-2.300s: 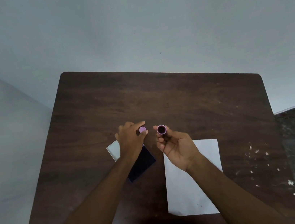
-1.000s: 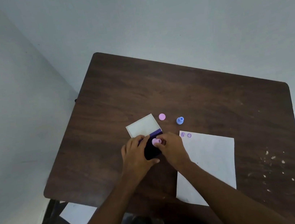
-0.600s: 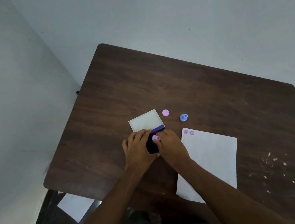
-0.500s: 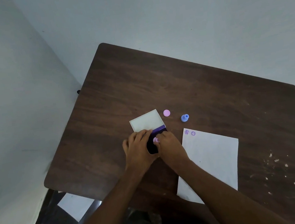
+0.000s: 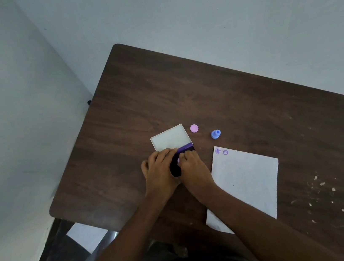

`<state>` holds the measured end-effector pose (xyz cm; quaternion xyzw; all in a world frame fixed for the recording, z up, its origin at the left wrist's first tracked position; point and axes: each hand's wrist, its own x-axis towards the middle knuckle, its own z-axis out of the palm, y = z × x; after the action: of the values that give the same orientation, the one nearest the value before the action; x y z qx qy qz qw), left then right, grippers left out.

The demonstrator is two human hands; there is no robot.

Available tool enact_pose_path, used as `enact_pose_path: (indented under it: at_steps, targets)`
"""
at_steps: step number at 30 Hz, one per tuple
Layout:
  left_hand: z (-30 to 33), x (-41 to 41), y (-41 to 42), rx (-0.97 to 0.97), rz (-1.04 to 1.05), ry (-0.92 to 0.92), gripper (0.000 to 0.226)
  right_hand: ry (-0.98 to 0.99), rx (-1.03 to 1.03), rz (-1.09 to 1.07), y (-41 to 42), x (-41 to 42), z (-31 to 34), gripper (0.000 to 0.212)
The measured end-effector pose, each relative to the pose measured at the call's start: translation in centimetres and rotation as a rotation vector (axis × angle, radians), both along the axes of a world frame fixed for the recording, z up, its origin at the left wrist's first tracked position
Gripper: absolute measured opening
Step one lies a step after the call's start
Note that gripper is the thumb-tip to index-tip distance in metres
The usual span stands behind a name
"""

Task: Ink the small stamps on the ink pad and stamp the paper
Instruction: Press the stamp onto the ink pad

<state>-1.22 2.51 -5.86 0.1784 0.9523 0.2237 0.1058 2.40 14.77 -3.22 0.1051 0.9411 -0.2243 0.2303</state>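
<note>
The ink pad (image 5: 174, 169) lies open at the table's middle, its white lid (image 5: 170, 140) flipped back and a purple edge showing. My left hand (image 5: 159, 172) rests on the pad's left side and holds it down. My right hand (image 5: 192, 169) pinches a small pink stamp (image 5: 178, 160) and presses it onto the dark pad. A pink cap (image 5: 194, 128) and a blue stamp (image 5: 215, 134) stand beyond the pad. The white paper (image 5: 246, 177) lies to the right, with two purple prints (image 5: 221, 151) at its top left corner.
The dark wooden table (image 5: 184, 97) stands in a corner of pale walls. White specks dot its right side. A white sheet (image 5: 86, 237) lies on the floor under the table's left front edge.
The pink cap came off and now lies on the table. My right hand brought the pink stamp down onto the ink pad, and my left hand settled on the pad.
</note>
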Motion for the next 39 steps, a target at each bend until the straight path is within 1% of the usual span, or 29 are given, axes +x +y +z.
enact_pose_path:
  at_steps: [5, 9, 14, 18, 23, 24, 27, 28, 30, 32, 33, 35, 36, 37, 39]
  targets:
    - [-0.1, 0.0, -0.1, -0.004, -0.003, 0.000, 0.078, 0.000, 0.052, 0.051, 0.0, 0.0, -0.5, 0.059]
    - [-0.2, 0.0, -0.1, 0.011, -0.004, -0.008, 0.079, 0.025, 0.043, 0.046, 0.0, 0.1, -0.6, 0.058]
    - [0.0, 0.0, -0.3, 0.029, -0.010, -0.022, 0.079, 0.005, 0.022, 0.031, 0.1, 0.2, -1.1, 0.060]
    - [0.5, -0.1, -0.1, 0.014, -0.011, -0.033, 0.077, -0.055, -0.007, -0.016, 0.1, 0.0, -1.5, 0.064]
    - [1.3, -0.2, -0.3, -0.009, -0.041, -0.037, 0.078, -0.112, 0.001, -0.012, 0.1, -0.3, -1.2, 0.065]
    - [1.4, -0.2, -0.3, -0.019, -0.048, -0.044, 0.079, -0.087, 0.008, -0.006, 0.0, -0.4, -0.9, 0.060]
    - [2.2, -0.1, -0.2, -0.035, -0.064, -0.058, 0.085, 0.229, 0.007, -0.017, 0.2, -0.4, 0.5, 0.024]
    - [2.5, 0.0, -0.2, -0.041, -0.066, -0.062, 0.089, 0.272, -0.035, -0.062, 0.5, -0.4, 1.2, 0.019]
    - [3.1, 0.1, -0.3, -0.035, -0.045, -0.066, 0.098, 0.251, -0.151, -0.269, 1.6, -0.3, 2.4, 0.019]
    - [4.2, 0.2, -0.4, 0.020, -0.010, -0.047, 0.097, 0.210, -0.315, -0.525, 2.7, 0.4, 3.5, 0.023]
    - [4.8, 0.2, -0.4, 0.068, 0.011, -0.040, 0.092, 0.190, -0.485, -0.661, 3.3, 0.9, 3.9, 0.023]
    - [6.2, 0.4, -0.2, 0.225, 0.048, -0.069, 0.076, 0.092, -1.011, -0.949, 4.0, 2.0, 4.5, 0.020]
    - [7.0, 0.6, 0.0, 0.330, 0.062, -0.108, 0.067, 0.041, -1.278, -1.051, 4.4, 2.7, 4.7, 0.021]
    - [7.9, 0.8, 0.2, 0.432, 0.079, -0.160, 0.061, 0.006, -1.491, -1.123, 4.7, 3.2, 4.9, 0.025]
    - [9.8, 1.5, 1.0, 0.571, 0.102, -0.260, 0.058, -0.025, -1.789, -1.213, 5.1, 3.9, 5.2, 0.032]
